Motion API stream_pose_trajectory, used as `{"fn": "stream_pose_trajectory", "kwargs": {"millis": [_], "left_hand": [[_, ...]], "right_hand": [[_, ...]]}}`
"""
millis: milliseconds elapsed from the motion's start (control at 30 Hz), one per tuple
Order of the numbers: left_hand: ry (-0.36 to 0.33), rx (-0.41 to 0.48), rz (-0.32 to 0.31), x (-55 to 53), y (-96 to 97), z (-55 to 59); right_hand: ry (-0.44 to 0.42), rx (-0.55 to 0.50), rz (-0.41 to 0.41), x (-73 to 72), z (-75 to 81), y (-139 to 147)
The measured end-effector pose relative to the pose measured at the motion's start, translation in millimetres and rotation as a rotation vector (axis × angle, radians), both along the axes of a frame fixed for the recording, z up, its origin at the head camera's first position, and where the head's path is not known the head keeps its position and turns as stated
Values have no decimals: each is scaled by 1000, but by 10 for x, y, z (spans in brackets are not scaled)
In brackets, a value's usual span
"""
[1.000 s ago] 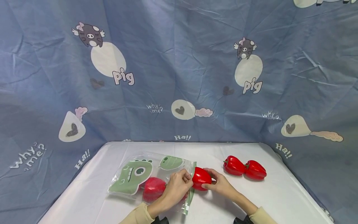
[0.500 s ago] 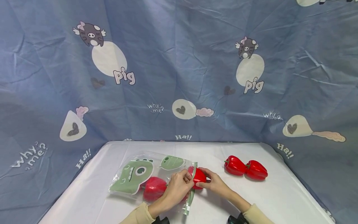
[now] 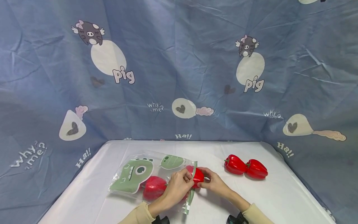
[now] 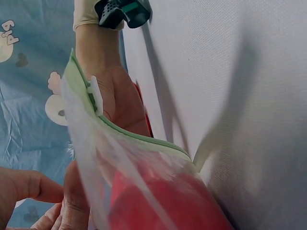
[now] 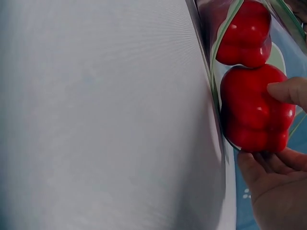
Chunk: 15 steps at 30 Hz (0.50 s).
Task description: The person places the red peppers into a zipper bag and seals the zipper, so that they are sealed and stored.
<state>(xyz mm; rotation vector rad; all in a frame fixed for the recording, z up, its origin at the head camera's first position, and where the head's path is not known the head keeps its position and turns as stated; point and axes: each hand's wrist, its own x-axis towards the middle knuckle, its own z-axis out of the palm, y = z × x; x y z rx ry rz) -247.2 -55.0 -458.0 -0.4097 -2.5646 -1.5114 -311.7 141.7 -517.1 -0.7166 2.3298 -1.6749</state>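
Observation:
A clear zip bag [image 3: 131, 175] with a green dinosaur print lies on its side, its green-edged mouth to the right. My left hand [image 3: 177, 188] pinches the bag near that mouth. My right hand [image 3: 215, 183] grips a red bell pepper [image 3: 199, 178] between thumb and fingers, partly inside the mouth. Through the plastic shows another red bell pepper [image 3: 154, 188]. In the right wrist view, a bell pepper [image 5: 244, 38] sits in the bag, close to the gripped one. The left wrist view shows the white zip slider [image 4: 96, 96] on the green edge.
Two more red bell peppers [image 3: 235, 165] [image 3: 256, 169] lie close together at the right on the white table [image 3: 279, 199]. A blue printed curtain [image 3: 179, 71] hangs behind the table and down its sides.
My right hand has moved left, pushing the gripped bell pepper partway into the bag's mouth. My left hand keeps its pinch on the bag in nearly the same place.

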Motion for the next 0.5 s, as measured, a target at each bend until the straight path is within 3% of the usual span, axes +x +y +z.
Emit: {"fn": "stream_pose_trajectory", "kwargs": {"millis": [333,500], "left_hand": [[-18,6,-4,9,-2,3],[-12,-4,8,13,-2,1]], "right_hand": [[4,-19,-109,19,66,-13],[32,-45,-117,-11,1,-54]]}}
